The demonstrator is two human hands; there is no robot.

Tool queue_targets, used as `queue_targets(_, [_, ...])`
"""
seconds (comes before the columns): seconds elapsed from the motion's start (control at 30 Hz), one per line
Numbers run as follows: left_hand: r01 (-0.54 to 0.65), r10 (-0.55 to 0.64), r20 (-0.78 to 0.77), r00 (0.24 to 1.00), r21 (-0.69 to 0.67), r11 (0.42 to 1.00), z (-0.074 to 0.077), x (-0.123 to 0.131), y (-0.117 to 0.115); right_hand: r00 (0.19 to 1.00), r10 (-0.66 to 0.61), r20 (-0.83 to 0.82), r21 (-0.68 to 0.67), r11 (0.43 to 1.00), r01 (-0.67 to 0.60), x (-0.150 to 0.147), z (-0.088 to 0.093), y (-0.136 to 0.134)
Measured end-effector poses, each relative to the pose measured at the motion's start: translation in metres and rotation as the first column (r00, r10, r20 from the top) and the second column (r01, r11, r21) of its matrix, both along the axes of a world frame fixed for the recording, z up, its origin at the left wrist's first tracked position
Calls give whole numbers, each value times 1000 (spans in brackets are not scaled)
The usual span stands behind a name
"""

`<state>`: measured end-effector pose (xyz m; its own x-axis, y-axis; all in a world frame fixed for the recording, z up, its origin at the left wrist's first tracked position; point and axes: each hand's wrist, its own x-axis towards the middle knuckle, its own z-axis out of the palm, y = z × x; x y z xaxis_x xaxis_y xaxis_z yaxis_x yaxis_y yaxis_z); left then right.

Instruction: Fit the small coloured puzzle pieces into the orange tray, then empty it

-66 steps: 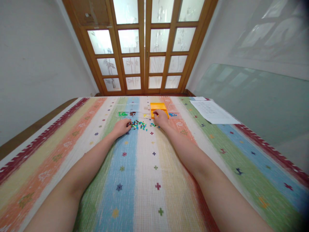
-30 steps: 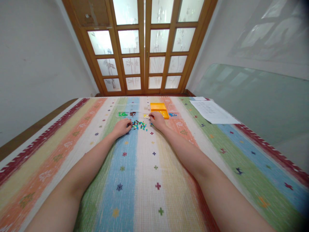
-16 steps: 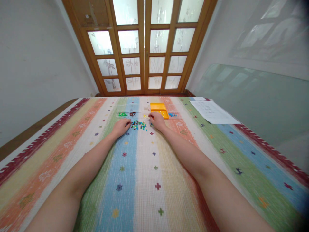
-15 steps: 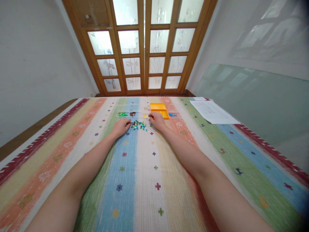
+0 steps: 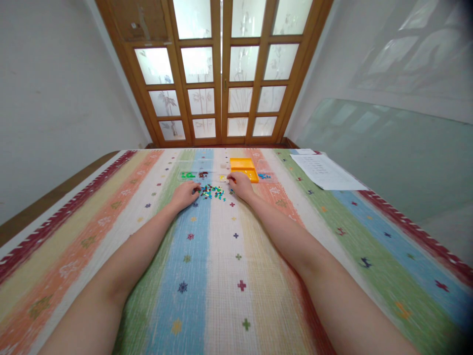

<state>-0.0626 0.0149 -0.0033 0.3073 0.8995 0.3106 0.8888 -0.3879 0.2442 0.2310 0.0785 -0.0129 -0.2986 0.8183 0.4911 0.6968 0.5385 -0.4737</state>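
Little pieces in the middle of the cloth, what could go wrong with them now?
The pile of little pieces lies loose between the left hand and the right hand; a careless wrist might scatter them.
They are tiny and many-coloured, so a stray one could hide on the patterned cloth.
The orange tray sits close behind the right hand and might get nudged.

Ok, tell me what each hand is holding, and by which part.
Cannot be told: left hand sits at the pile of small coloured pieces, right hand by the orange tray; any pinched piece is too small to see.
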Motion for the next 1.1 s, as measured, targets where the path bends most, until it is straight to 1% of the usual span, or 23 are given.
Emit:
queue_targets(0.57, [4, -4, 25, 1000, 16, 1000, -2, 0, 1, 1000, 15, 9, 6, 1000, -15, 1, -3, 3])
queue_targets(1.1, [3, -4, 18, 1000, 10, 1000, 3, 4, -2, 1000, 5, 31, -23, 1000, -5, -1, 2, -1])
